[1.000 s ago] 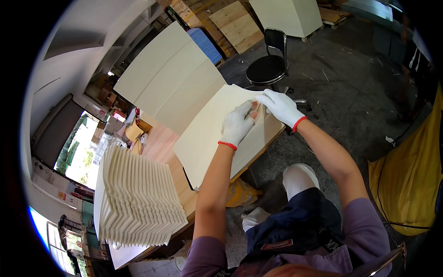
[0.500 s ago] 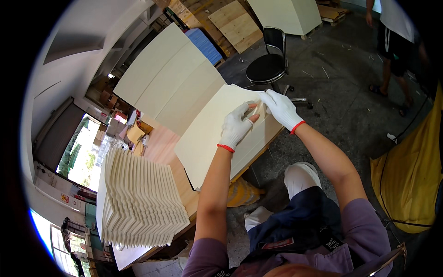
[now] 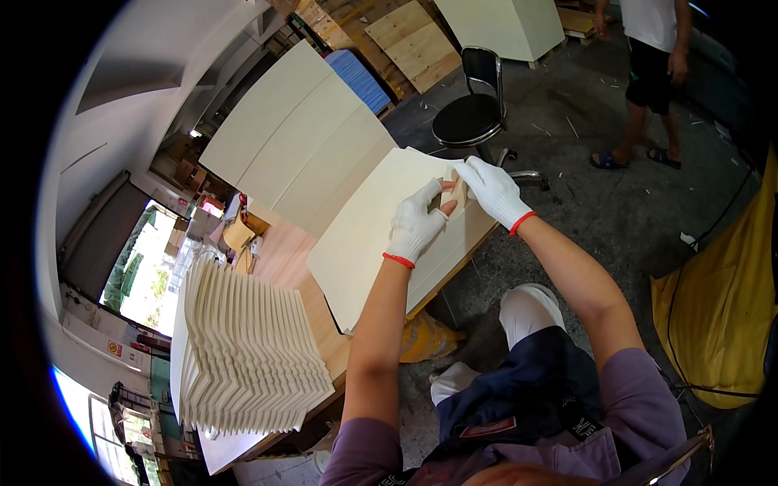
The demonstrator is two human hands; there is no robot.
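A large cream cardboard sheet point(image 3: 365, 235) lies across the table in front of me, creased along its near right side. My left hand point(image 3: 417, 220), in a white knit glove with a red cuff and bare thumb and finger tips, grips a raised fold near the far right end. My right hand point(image 3: 492, 193), gloved the same way, is closed over the outer edge of that fold, its fingers pointing away from me. A narrow tan strip of the fold shows between both hands. The right fingertips are partly hidden by the glove and board.
A stack of folded cream cardboard point(image 3: 251, 356) stands on the table point(image 3: 284, 255) at left. Larger cream sheets point(image 3: 300, 134) lie beyond. A black chair point(image 3: 468, 121) is past the table's far right corner. Another person point(image 3: 651, 73) stands at far right, near a yellow cover point(image 3: 713, 316).
The other person has stepped left and into fuller view. My hands stay almost in place on the fold, with only a slight shift of the left one.
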